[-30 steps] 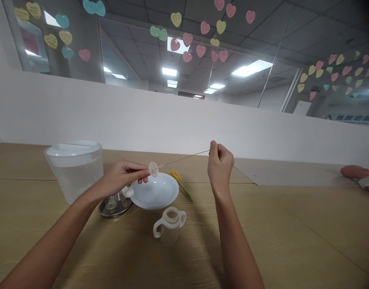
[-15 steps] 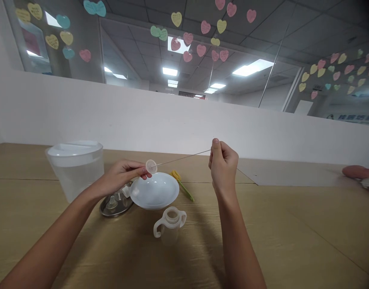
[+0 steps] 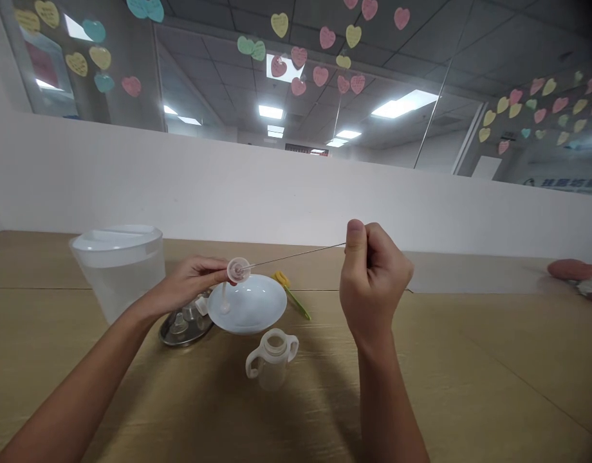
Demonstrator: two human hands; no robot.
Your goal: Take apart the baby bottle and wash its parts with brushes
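Pinched in the fingers of my left hand (image 3: 194,281) is a small clear round straw top (image 3: 239,270), its opening facing me. A pale soft straw (image 3: 224,294) with a rounded end hangs below it, over the white bowl (image 3: 257,312). My right hand (image 3: 373,283) is closed in a fist, thumb up, on a straw brush (image 3: 300,253) with a thin wire stem. The wire slants down to the left, its tip inside the straw top. In front of the bowl stands a clear bottle (image 3: 273,370) with two white handles, its mouth uncovered.
A lidded clear plastic tub (image 3: 125,276) of liquid stands at the left. Beside the bowl, a metal tray (image 3: 192,334) holds small clear bottle parts. A yellow-headed brush (image 3: 296,301) with a green handle lies right of the bowl. The white wall (image 3: 296,199) rises behind.
My right hand has turned and moved slightly right, still gripping the brush. My left hand has tilted the straw top, so its hollow and the hanging straw now show.
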